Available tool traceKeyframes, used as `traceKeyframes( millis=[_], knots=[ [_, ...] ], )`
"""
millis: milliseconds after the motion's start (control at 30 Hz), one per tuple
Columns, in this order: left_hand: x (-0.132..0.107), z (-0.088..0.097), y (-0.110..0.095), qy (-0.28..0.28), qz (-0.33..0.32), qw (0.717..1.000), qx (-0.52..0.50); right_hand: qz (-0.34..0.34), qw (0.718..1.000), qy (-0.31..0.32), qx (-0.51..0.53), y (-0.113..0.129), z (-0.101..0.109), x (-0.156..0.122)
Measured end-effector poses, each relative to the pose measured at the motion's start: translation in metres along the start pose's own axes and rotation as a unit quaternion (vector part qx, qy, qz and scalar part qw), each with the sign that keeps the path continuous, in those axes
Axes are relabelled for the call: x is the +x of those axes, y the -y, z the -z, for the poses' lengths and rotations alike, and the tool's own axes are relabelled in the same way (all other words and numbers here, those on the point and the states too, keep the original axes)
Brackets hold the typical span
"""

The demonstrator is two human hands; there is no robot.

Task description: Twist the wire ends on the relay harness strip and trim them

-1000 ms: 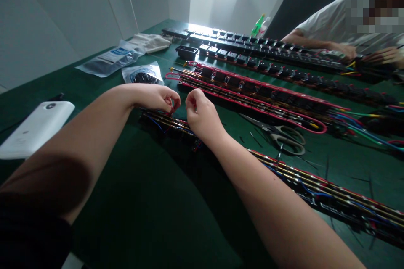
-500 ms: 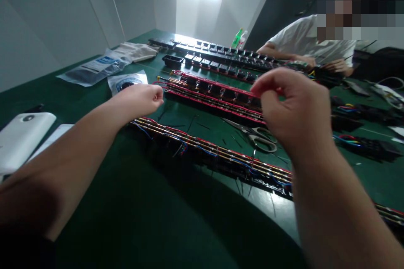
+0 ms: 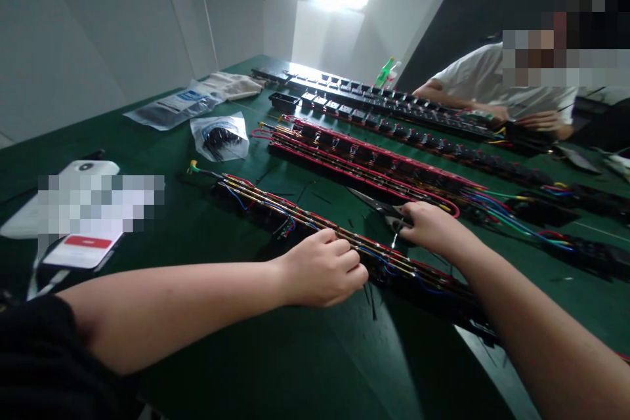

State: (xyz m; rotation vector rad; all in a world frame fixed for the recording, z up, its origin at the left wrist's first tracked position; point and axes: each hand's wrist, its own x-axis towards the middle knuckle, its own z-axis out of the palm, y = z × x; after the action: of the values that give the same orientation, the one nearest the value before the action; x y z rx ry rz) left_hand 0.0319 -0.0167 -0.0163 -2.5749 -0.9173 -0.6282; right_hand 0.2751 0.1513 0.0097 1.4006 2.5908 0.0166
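Observation:
A long black strip [image 3: 266, 205] with brass rods and red and blue wires lies across the table in front of me. My left hand [image 3: 327, 269] is closed against its near side, fingers curled; whatever they pinch is hidden. Just beyond the strip, my right hand [image 3: 433, 230] has its fingers closed around the handles of a pair of scissors [image 3: 377, 202]. The blades point away to the left, low over the table. Dark cut-off ends [image 3: 371, 305] stick out below the strip near my left hand.
Behind the scissors lies a second strip with red wires [image 3: 339, 157], and further black strips [image 3: 364, 119] beyond it. A bag of black ties [image 3: 221, 136], a white power bank [image 3: 73, 193] and a phone [image 3: 88, 246] are at left. Opposite, a co-worker [image 3: 531, 102] handles wiring.
My left hand has come down and right from the strip's far left end to its middle. My right hand has dropped from above the table onto the scissors and grasped their handles.

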Motion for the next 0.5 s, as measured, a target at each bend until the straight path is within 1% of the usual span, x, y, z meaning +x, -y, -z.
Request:
traceKeyframes(
  millis=[100, 167, 233, 300, 333, 367, 400, 467, 500],
  knots=[
    [-0.002, -0.005, 0.003, 0.006, -0.018, 1.0, -0.006, -0.034, 0.998, -0.044, 0.001, 0.003, 0.007, -0.006],
    [-0.001, -0.005, 0.004, 0.009, -0.028, 1.0, -0.012, -0.065, 0.995, -0.082, 0.007, 0.005, 0.017, -0.012],
    [-0.001, -0.005, 0.003, 0.014, -0.039, 0.999, -0.021, -0.082, 0.989, -0.12, 0.03, 0.008, 0.032, -0.018],
    [-0.001, -0.005, 0.002, 0.023, -0.055, 0.998, -0.035, -0.1, 0.976, -0.165, 0.1, 0.018, 0.052, -0.024],
    [-0.001, -0.005, 0.001, 0.029, -0.067, 0.996, -0.044, -0.105, 0.973, -0.155, 0.132, 0.025, 0.063, -0.027],
    [-0.001, -0.006, 0.0, 0.035, -0.082, 0.995, -0.055, -0.096, 0.973, -0.129, 0.163, 0.034, 0.074, -0.029],
    [-0.001, -0.006, 0.0, 0.04, -0.097, 0.992, -0.065, -0.074, 0.976, -0.11, 0.173, 0.045, 0.084, -0.032],
    [-0.001, -0.008, 0.001, 0.055, -0.122, 0.987, -0.087, -0.009, 0.988, -0.029, 0.153, 0.071, 0.099, -0.035],
    [-0.001, -0.009, 0.002, 0.063, -0.128, 0.985, -0.098, 0.021, 0.989, -0.002, 0.145, 0.085, 0.105, -0.035]
  ],
)
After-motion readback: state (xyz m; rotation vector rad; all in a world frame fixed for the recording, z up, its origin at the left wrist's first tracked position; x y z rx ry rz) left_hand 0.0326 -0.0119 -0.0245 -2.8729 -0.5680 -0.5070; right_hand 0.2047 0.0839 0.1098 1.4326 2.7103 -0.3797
